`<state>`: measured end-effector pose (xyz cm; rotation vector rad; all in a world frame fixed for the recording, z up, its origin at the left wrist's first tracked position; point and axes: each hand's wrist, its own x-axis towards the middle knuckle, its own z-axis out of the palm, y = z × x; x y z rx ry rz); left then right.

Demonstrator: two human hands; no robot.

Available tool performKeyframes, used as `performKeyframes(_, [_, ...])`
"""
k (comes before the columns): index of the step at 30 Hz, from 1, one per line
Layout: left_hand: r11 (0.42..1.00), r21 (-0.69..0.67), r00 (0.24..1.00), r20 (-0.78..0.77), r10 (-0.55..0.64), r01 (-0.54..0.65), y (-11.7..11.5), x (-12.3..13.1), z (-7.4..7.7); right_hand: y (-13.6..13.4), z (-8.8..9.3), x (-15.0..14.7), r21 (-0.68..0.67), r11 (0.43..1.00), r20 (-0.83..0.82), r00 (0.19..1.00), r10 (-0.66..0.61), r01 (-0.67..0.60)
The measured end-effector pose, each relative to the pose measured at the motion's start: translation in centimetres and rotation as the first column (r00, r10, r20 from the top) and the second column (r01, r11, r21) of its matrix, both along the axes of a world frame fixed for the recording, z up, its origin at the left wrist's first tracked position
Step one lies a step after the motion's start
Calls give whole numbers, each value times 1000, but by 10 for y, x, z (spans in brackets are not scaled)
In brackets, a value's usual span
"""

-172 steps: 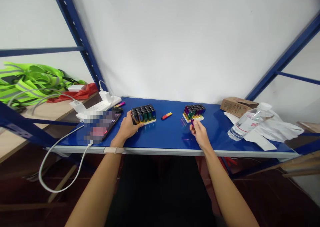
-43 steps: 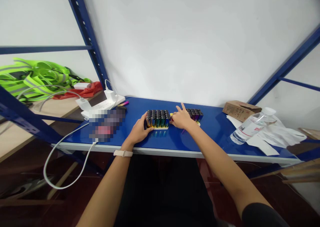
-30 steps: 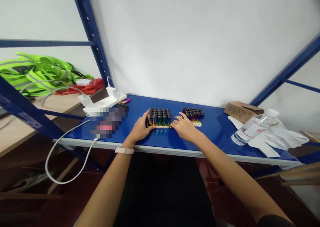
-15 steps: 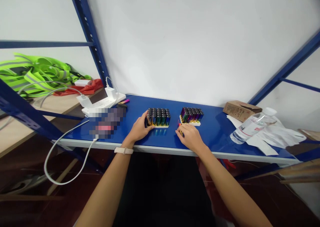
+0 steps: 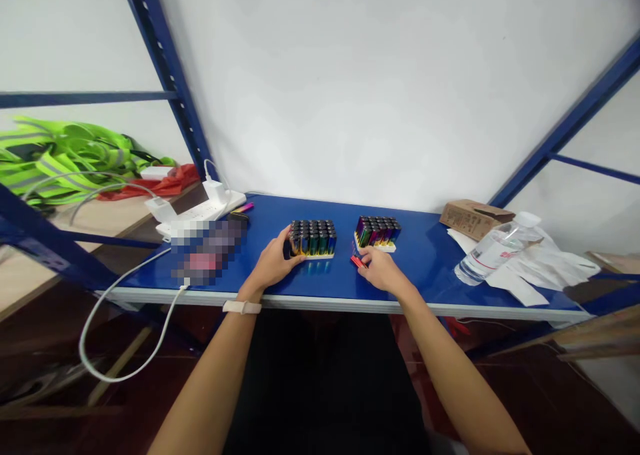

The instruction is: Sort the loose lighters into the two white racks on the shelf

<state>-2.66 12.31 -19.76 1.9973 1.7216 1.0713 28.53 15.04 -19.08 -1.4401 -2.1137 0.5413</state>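
My left hand (image 5: 274, 263) is closed around the left end of a block of upright, shiny cylinders (image 5: 314, 241), its thumb along the front. These have dark tops with silver bits, blue, green and gold sides, and stand in a white tray (image 5: 325, 256). My right hand (image 5: 379, 268) pinches a small shiny red cylinder (image 5: 357, 261), partly hidden by the fingers; its exact kind is unclear. Just behind that hand stands a second block of similar purple, green and blue cylinders (image 5: 379, 231) in another white tray (image 5: 390, 247).
On the blue shelf (image 5: 425, 281), a water bottle (image 5: 493, 251), an opened cardboard box (image 5: 470, 219) and white cloth-like material (image 5: 555, 265) lie at right. A power strip (image 5: 200, 215), a blurred phone-like object (image 5: 210, 251) and a white cable (image 5: 83, 338) are at left.
My right hand has pulled slightly back from the right block, and the red cylinder now shows at its fingertips. My left hand stays on the left block. The view has shifted slightly.
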Motion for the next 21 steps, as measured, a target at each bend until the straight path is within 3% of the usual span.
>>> performKeyframes(4, [1000,0,1000,-21,-21,21,-2,3,4,-7,8,7,-44,998,-105,994,39,-44])
performKeyframes(8, [998,-19,997,-53,-63,62,-2,5,6,-12,6,11,-33,999,-348,937,5,-17])
performKeyframes(14, [992,-20,986,-111,-126,125,0,3,3,-10,-10,20,-113,993,-762,643,-75,-18])
performKeyframes(17, [991,-11,983,-124,-136,135,2,1,1,-10,-11,25,-156,986,-853,510,-108,-52])
performKeyframes(21, [993,-11,985,-124,-122,121,3,1,-1,-12,-9,28,-217,971,-900,405,-160,-98])
